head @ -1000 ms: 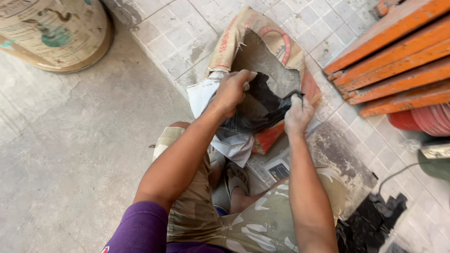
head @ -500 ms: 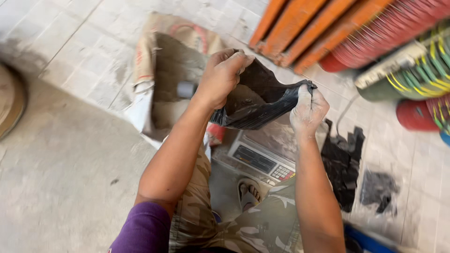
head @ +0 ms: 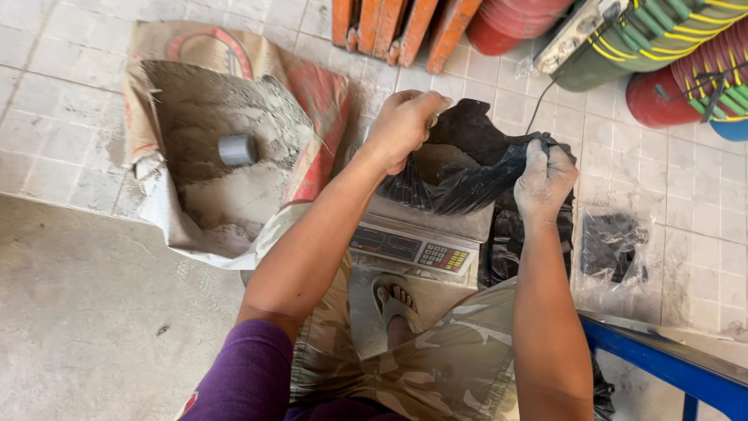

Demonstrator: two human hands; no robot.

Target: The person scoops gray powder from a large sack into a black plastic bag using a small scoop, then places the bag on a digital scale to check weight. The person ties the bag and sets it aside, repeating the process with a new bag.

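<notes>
Pale floor tiles [head: 686, 203], dusted grey, carry everything we see. Our left hand [head: 403, 125] pinches one edge of a black plastic bag [head: 467, 175], its grip closed on the rim, and our right hand [head: 544, 178] clenches the opposite edge, grip closed likewise. Between them the bag's mouth is held wide over a digital scale [head: 413, 249], which sits on the floor just ahead of our sandalled foot [head: 393, 300].

We judge the step in hand to be opening the bag over the scale; any next move would call for keeping the mouth spread and the bag's bottom settled on the platform, though we cannot tell if it touches it yet.

Counting: one black bag held, one scale, one open paper sack of grey powder [head: 226, 148] toward the floor's left side, one short grey pipe cup [head: 238, 150] lying in that powder, and one clear packet of dark bags [head: 615, 249] beside our right forearm.
</notes>
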